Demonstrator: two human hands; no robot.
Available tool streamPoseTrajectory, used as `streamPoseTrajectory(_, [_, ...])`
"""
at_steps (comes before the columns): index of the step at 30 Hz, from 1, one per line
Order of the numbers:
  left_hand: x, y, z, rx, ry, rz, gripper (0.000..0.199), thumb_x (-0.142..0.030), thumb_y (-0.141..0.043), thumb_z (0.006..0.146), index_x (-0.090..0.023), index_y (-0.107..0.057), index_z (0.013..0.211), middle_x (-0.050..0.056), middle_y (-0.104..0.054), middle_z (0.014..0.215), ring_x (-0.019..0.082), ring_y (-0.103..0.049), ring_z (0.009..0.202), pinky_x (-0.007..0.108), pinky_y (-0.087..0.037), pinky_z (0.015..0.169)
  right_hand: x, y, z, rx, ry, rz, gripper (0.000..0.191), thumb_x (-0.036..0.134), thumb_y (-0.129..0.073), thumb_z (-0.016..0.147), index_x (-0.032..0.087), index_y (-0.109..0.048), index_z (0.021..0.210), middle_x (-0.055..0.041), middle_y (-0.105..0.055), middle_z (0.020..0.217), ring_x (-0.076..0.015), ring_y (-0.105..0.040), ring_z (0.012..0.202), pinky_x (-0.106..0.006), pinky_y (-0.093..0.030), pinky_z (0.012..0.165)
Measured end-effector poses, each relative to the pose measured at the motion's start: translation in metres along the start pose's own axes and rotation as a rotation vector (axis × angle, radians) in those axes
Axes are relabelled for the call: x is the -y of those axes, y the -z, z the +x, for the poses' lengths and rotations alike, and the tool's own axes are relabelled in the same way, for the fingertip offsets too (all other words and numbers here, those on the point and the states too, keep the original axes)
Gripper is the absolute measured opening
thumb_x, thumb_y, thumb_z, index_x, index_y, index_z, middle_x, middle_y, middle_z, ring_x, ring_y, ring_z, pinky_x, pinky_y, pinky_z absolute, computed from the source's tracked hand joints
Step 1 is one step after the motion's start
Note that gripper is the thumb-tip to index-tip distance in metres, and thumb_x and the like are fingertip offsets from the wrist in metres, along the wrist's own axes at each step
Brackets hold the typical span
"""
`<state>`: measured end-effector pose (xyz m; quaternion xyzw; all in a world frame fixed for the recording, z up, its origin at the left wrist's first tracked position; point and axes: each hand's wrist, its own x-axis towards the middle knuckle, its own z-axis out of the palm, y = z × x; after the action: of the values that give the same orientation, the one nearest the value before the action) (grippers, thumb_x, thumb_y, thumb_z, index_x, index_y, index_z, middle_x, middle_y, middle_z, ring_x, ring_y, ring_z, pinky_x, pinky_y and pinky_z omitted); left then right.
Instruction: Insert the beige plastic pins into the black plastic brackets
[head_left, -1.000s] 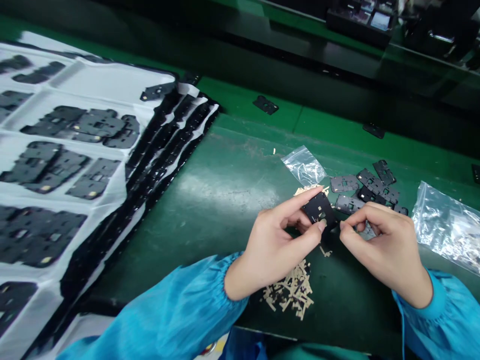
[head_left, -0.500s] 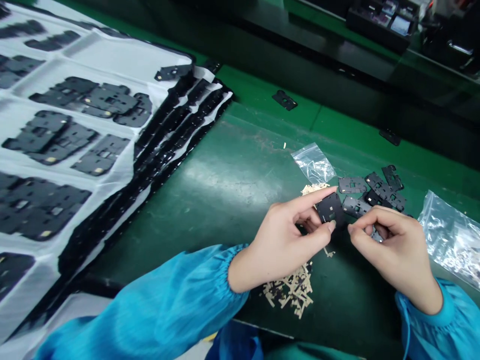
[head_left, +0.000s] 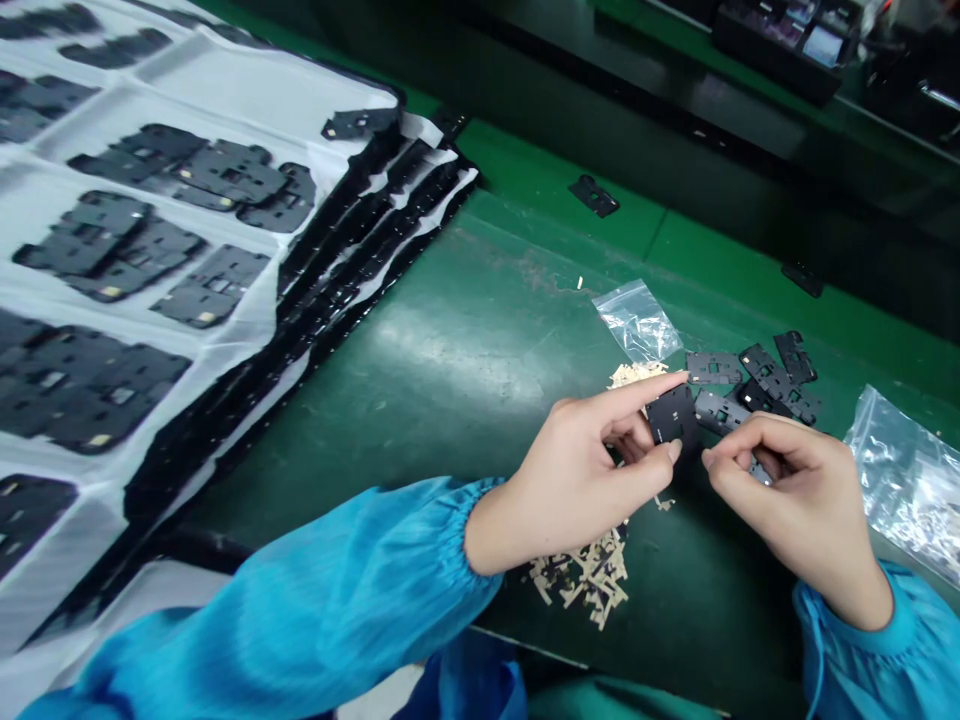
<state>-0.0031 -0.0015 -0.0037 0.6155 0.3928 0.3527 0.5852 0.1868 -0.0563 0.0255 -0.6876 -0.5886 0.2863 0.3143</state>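
Between its thumb and fingers, my left hand holds a thin black plate with small cutouts. Just right of the plate is my right hand, its thumb and index finger pinched together; anything between the tips is too small to make out. Several similar black plates lie loosely behind my hands. A pile of small beige pieces sits below my left wrist, and another beige pile is partly hidden behind my left index finger.
Stacked trays with white lining hold many black plates at the left. A small clear bag lies beyond the hands, a larger filled bag at the right. Single black plates rest near the back ledge. Dark boxes stand at top right.
The view has shifted slightly, so the trays sit higher and the table items a little further right. Both hands keep nearly the same pose; the black plate is still in my left hand.
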Motion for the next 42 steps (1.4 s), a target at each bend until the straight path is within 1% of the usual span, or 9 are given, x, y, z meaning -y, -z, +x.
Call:
streamPoseTrajectory(10, [-0.0007,-0.0002,-0.0002,0.013,0.033,-0.029,0.057,-0.013,-0.068,0.081,-0.012,-0.067,0.138,-0.005,-0.065,0.061,0.009,-0.057,0.054,0.016,-0.05,0.053,0.0006,0.0025,0.0014,0.032,0.03,0.008,0.013,0.015,-0.068,0.079,0.022,-0.072,0.069,0.0029,-0.062,0.063,-0.0116,-0.051,0.056,-0.024,-0.038,0.051])
streamPoseTrajectory(16, [-0.0032,-0.0005,0.0026,0.012,0.081,-0.085,0.057,-0.014,-0.068,0.081,-0.012,-0.067,0.138,-0.007,-0.062,0.059,0.009,-0.056,0.054,0.016,-0.051,0.055,-0.0004,0.0035,0.0017,0.036,0.036,-0.058,0.012,0.017,-0.068,0.081,0.023,-0.072,0.071,0.0032,-0.064,0.066,-0.011,-0.049,0.056,-0.025,-0.037,0.053])
streamPoseTrajectory(22, [-0.0053,0.0021,0.004,0.012,0.106,-0.123,0.058,-0.014,-0.069,0.08,-0.013,-0.066,0.139,-0.007,-0.062,0.059,0.009,-0.057,0.055,0.018,-0.053,0.058,-0.007,0.0041,0.0004,-0.009,-0.035,-0.037,0.003,0.024,-0.074,0.082,0.022,-0.073,0.079,0.0013,-0.066,0.072,-0.0128,-0.053,0.06,-0.027,-0.039,0.056])
streamPoseTrajectory(25, [-0.0067,0.0028,0.0048,0.014,0.116,-0.128,0.057,-0.015,-0.068,0.08,-0.012,-0.067,0.137,-0.007,-0.063,0.058,0.009,-0.058,0.055,0.018,-0.053,0.059,-0.0077,0.0042,0.0005,-0.017,-0.06,-0.003,0.005,0.026,-0.076,0.081,0.022,-0.074,0.083,0.0014,-0.065,0.071,-0.0128,-0.053,0.06,-0.027,-0.04,0.056])
streamPoseTrajectory(28, [-0.0076,0.0028,0.0055,0.008,0.117,-0.128,0.058,-0.015,-0.068,0.079,-0.011,-0.067,0.137,-0.007,-0.063,0.058,0.009,-0.058,0.055,0.018,-0.053,0.06,-0.0051,0.0033,0.0015,0.019,-0.066,0.036,0.002,0.023,-0.075,0.081,0.022,-0.074,0.08,0.002,-0.064,0.068,-0.0124,-0.054,0.06,-0.025,-0.04,0.055])
streamPoseTrajectory(32, [-0.0066,0.0018,0.0055,0.004,0.112,-0.129,0.057,-0.015,-0.068,0.079,-0.012,-0.068,0.136,-0.007,-0.062,0.059,0.009,-0.059,0.056,0.018,-0.053,0.059,-0.0024,0.0016,0.0019,0.03,-0.052,0.078,0.009,0.017,-0.07,0.081,0.023,-0.074,0.075,0.0022,-0.068,0.069,-0.0116,-0.055,0.06,-0.024,-0.039,0.053])
streamPoseTrajectory(35, [-0.0053,0.0009,0.0046,-0.002,0.113,-0.136,0.058,-0.014,-0.069,0.079,-0.013,-0.068,0.137,-0.007,-0.062,0.059,0.009,-0.058,0.055,0.018,-0.053,0.059,-0.002,0.0005,0.0003,0.001,-0.044,0.073,0.011,0.016,-0.069,0.081,0.023,-0.075,0.074,0.002,-0.069,0.069,-0.0112,-0.054,0.058,-0.024,-0.038,0.051])
streamPoseTrajectory(39, [-0.0037,-0.0012,0.0041,-0.013,0.115,-0.141,0.057,-0.013,-0.069,0.08,-0.013,-0.067,0.137,-0.007,-0.061,0.058,0.009,-0.057,0.054,0.017,-0.053,0.058,-0.0014,-0.0021,-0.0021,-0.056,-0.016,0.015,0.012,0.016,-0.069,0.08,0.023,-0.075,0.072,0.0023,-0.067,0.066,-0.0107,-0.051,0.055,-0.024,-0.037,0.05])
streamPoseTrajectory(42, [-0.003,-0.0033,0.004,-0.027,0.108,-0.143,0.057,-0.013,-0.069,0.08,-0.012,-0.067,0.137,-0.008,-0.06,0.058,0.008,-0.056,0.054,0.017,-0.052,0.058,-0.0018,-0.004,-0.0016,-0.072,-0.003,0.002,0.012,0.015,-0.07,0.078,0.022,-0.075,0.071,0.0018,-0.067,0.066,-0.0109,-0.05,0.054,-0.025,-0.036,0.049])
